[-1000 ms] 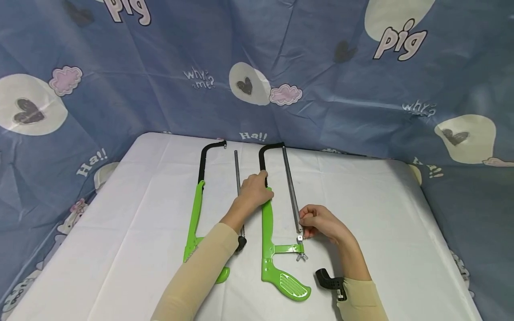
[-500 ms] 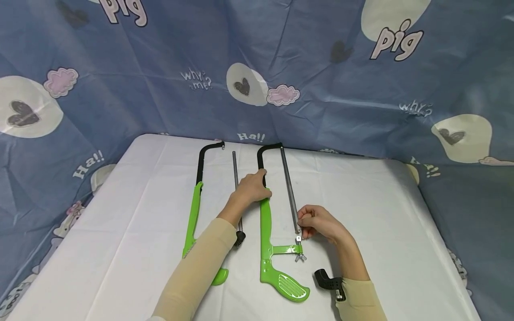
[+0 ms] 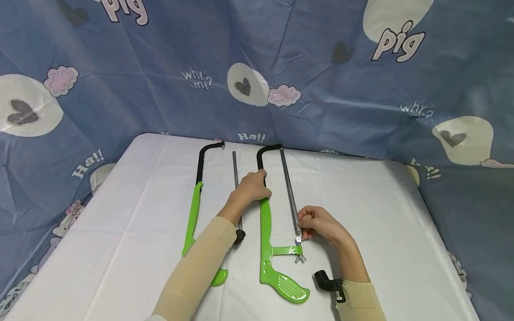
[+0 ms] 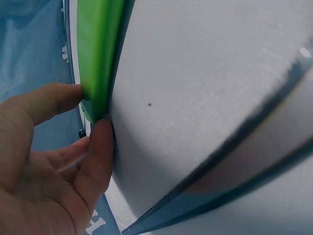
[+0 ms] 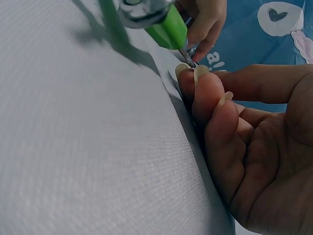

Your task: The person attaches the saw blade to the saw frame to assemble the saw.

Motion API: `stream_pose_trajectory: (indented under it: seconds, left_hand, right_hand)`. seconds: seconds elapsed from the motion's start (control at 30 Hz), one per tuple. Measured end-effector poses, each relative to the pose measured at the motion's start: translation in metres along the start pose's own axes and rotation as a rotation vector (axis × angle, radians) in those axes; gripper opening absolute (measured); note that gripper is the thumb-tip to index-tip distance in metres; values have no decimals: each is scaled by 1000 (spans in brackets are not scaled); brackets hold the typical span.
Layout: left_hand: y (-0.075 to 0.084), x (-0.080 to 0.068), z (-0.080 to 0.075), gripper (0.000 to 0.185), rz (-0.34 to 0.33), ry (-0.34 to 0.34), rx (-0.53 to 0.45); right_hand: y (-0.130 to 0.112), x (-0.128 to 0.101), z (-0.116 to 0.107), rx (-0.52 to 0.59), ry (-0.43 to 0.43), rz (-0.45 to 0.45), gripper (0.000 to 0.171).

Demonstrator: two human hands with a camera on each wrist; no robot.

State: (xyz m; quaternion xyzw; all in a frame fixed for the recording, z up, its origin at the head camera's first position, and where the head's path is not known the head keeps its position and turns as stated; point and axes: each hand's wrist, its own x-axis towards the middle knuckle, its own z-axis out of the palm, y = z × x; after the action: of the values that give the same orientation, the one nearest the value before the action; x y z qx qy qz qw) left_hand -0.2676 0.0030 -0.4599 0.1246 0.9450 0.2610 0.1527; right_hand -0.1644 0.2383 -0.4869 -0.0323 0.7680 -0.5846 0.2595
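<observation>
Presently, the green saw (image 3: 266, 227) lying right of the other saw (image 3: 194, 213) is gripped by the left hand (image 3: 250, 187), and its blade (image 3: 289, 187) is pinched toward the near end by the right hand (image 3: 320, 223). If that end is poorly seated, the blade could be dislodged by sideways pressure.

From the bare right hand (image 3: 322, 224), there is wide room at 1 to 3 o'clock over the flat white cloth (image 3: 373, 200). The long, thin grey metal blade (image 3: 290, 191) blocks 10 o'clock, and the shiny green-and-black saw frame (image 3: 265, 232) blocks 9.
</observation>
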Motion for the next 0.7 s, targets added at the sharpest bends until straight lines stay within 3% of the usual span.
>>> stream_pose_trajectory:
  seconds: [0.7]
  left_hand:
    - [-4,1,8,48,17,75,-36]
  right_hand:
    - [0,0,0,-1,-20,-5,23]
